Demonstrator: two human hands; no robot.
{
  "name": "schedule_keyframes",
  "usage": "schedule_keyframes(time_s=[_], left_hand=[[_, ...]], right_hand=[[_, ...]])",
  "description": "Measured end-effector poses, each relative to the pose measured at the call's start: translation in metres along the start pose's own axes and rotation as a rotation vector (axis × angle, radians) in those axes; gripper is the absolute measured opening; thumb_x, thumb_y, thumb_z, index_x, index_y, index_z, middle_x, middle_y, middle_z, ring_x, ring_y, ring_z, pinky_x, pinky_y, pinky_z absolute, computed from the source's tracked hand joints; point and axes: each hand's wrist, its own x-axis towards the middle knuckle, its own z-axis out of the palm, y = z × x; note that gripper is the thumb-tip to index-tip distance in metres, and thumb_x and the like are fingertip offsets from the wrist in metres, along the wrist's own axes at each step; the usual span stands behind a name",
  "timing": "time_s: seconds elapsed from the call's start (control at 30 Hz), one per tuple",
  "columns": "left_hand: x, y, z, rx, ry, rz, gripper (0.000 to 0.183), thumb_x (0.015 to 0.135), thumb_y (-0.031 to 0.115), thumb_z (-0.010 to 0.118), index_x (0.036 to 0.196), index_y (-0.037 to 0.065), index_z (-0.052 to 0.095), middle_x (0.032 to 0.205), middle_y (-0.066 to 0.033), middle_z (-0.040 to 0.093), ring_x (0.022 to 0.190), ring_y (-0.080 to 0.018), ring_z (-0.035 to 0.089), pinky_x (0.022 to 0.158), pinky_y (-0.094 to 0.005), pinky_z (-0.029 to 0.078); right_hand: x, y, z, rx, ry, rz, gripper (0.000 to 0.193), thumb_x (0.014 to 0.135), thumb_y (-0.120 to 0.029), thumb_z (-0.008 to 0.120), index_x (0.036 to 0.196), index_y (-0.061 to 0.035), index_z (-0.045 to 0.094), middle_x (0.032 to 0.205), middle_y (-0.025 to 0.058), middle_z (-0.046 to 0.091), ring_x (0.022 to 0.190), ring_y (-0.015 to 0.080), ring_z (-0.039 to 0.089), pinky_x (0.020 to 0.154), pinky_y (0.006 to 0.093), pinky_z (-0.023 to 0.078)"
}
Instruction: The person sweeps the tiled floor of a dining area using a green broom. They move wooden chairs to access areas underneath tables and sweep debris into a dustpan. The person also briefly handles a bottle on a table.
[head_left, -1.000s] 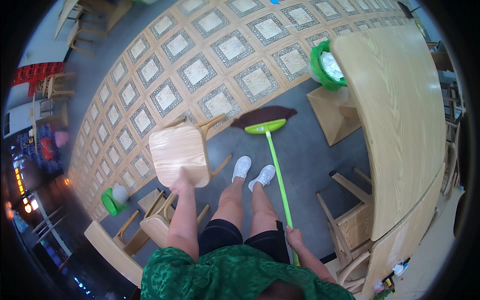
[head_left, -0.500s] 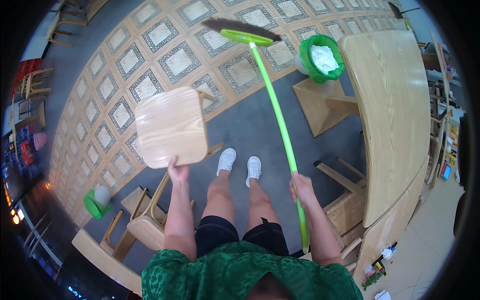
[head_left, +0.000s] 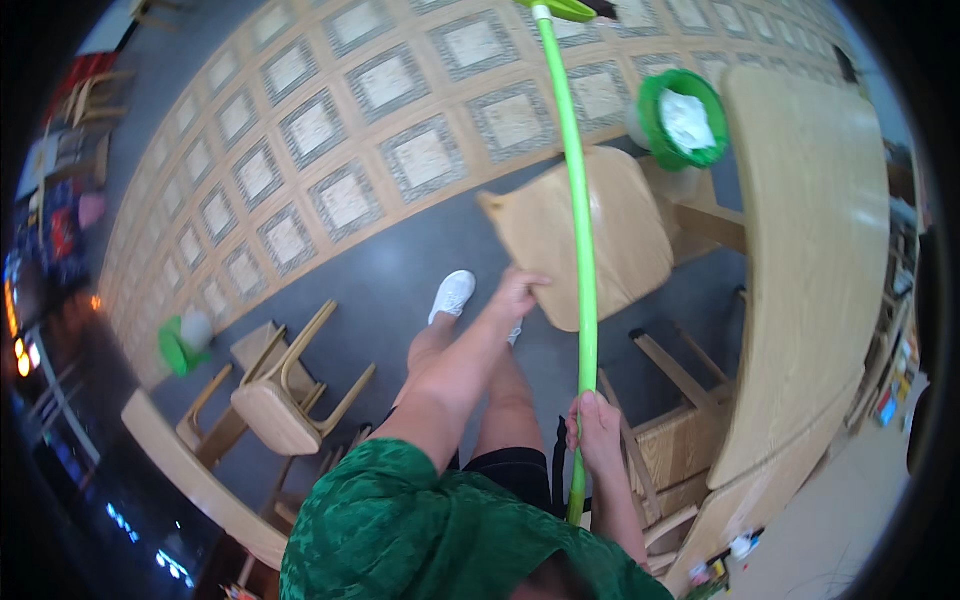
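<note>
Grey floor [head_left: 380, 265], two full hands

Chair [head_left: 630, 235] at two o'clock, its edge gripped by the left hand [head_left: 517, 291]; probably stiff, fairly light, best held by the seat rim; right hand [head_left: 596, 430] at five wraps the broom [head_left: 587, 300]; likely light, perhaps slippery

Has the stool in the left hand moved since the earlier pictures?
Yes: the left hand has swung the stool rightward, much nearer the table on the right.

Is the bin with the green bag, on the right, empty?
No: crumpled white stuff shows inside the green-bagged bin. How full it is underneath, I can't tell.
</note>
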Motion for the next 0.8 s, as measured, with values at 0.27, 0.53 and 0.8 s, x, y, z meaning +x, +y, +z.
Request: schedule_keyframes(time_s=[0.27,0.53,0.8], left_hand=[[-0.023,-0.014,0.017,0.725,0.213,0.27,0.063,0.062,0.003,0.072,0.117,0.002,0.043,0.101,-0.0145,0.055,0.095,-0.0268,0.054,0.081,-0.0374,0.046],[-0.265,0.044,-0.2,1.425,0.613,0.02,0.035,0.072,0.019,0.058,0.105,0.008,0.056,0.1,-0.0148,0.06,0.095,-0.0301,0.056,0.082,-0.0388,0.044],[-0.401,0.036,-0.284,0.667,0.883,-0.166,0.03,0.075,0.014,0.062,0.102,0.001,0.058,0.092,-0.0087,0.062,0.085,-0.0189,0.059,0.076,-0.0293,0.046]], right_hand=[[0.011,0.044,0.001,-0.519,-0.07,-0.191,0.028,0.091,-0.025,0.044,0.072,-0.0048,0.046,0.052,-0.0008,0.044,0.04,0.0064,0.04,0.036,0.0216,0.033],[-0.01,0.089,0.018,-0.63,-0.105,0.384,0.018,0.085,-0.018,0.052,0.085,0.0006,0.053,0.055,0.0073,0.051,0.044,0.0192,0.049,0.04,0.0366,0.037],[0.111,0.032,0.176,-0.355,-0.056,0.232,0.022,0.082,-0.018,0.053,0.069,-0.001,0.051,0.056,0.0093,0.047,0.04,0.0206,0.045,0.036,0.0357,0.034]])
